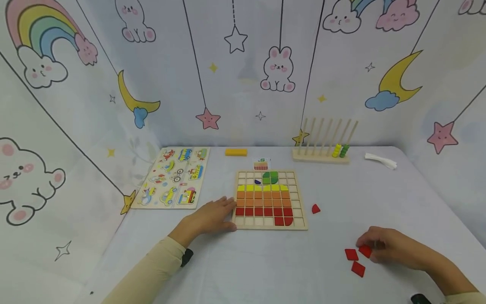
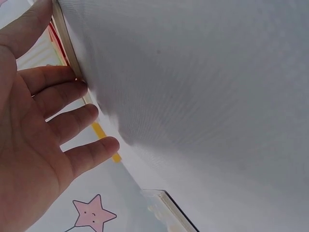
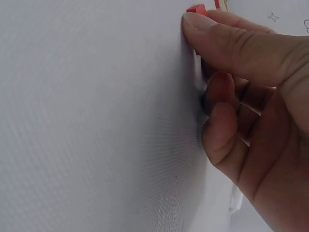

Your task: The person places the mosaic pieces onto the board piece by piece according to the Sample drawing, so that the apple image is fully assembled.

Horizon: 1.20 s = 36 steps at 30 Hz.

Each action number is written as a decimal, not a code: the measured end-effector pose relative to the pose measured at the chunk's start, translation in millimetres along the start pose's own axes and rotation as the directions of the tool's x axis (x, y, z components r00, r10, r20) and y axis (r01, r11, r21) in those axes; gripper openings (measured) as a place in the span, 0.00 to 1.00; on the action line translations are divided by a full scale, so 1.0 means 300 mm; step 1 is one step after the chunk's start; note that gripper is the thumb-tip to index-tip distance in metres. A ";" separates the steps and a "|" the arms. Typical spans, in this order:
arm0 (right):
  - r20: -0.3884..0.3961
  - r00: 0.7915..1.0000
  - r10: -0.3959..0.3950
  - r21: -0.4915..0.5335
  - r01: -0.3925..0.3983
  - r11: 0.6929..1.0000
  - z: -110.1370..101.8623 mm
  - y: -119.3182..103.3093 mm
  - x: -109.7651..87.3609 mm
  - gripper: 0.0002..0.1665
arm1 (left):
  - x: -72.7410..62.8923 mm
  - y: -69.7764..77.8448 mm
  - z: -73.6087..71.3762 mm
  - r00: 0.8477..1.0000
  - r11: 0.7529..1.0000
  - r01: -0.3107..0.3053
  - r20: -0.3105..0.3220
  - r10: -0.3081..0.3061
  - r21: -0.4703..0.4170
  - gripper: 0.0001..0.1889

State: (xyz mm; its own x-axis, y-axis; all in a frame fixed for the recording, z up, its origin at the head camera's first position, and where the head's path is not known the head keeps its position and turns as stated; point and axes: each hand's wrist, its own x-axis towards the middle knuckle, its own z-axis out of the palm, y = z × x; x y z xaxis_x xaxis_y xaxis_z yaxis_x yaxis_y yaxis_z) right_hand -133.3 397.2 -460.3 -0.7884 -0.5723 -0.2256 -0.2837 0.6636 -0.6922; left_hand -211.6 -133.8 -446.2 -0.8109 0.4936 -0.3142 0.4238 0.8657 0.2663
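My left hand (image 1: 214, 216) rests at the left edge of a wooden grid board (image 1: 248, 221), fingers extended; in the left wrist view its fingers (image 2: 72, 121) touch the board's side. Rows of yellow, orange and red tiles fill part of the board, with green pieces (image 1: 270, 177) and a small dark blue piece (image 1: 257, 182) near the top. At the right, my right hand (image 1: 396, 248) pinches a red tile (image 1: 365, 251) between thumb and fingers, low over the table. Close by lie two red diamond-shaped tiles (image 1: 351, 254). A red rounded piece (image 1: 316, 209) lies just right of the board.
Behind the board lies a small picture card (image 1: 261, 164) and a yellow-orange block (image 1: 236, 152). A vehicle picture puzzle (image 1: 172, 179) sits at the left. Toward the back right stand a peg rack (image 1: 319, 157) with yellow and green beads and a white strip (image 1: 381, 160).
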 end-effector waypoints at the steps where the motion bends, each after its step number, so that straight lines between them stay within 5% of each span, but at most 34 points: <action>1: -0.008 1.000 0.002 -0.005 -0.002 1.000 0.000 0.001 0.000 0.16 | 0.001 0.001 -0.001 1.000 1.000 -0.001 -0.001 0.001 0.001 0.41; 13: -0.170 0.981 0.097 -0.111 -0.116 0.987 0.004 -0.038 -0.001 0.16 | 0.014 0.009 -0.033 1.000 0.999 -0.023 -0.011 0.023 0.039 0.41; 21: -0.320 0.940 0.120 -0.015 -0.132 0.991 -0.012 -0.078 0.033 0.18 | 0.011 0.007 -0.028 1.000 1.000 -0.017 -0.011 0.017 0.019 0.41; 29: -0.361 0.927 0.102 0.213 -0.024 0.977 0.004 -0.161 0.157 0.26 | 0.005 0.000 -0.008 1.000 1.000 0.001 0.007 -0.001 -0.005 0.42; 36: -0.276 0.948 0.158 0.324 -0.063 0.944 0.055 -0.280 0.334 0.31 | 0.005 -0.005 0.005 1.000 1.000 0.004 0.002 -0.004 -0.010 0.42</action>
State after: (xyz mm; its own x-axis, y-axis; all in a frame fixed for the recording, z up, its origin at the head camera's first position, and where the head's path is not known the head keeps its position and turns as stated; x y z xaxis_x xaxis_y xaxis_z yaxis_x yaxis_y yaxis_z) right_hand -179.5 276.2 -436.0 -0.9430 -0.3045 -0.1341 -0.0412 0.5068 -0.8611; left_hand -212.9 -134.1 -448.4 -0.8119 0.4901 -0.3172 0.4161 0.8670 0.2742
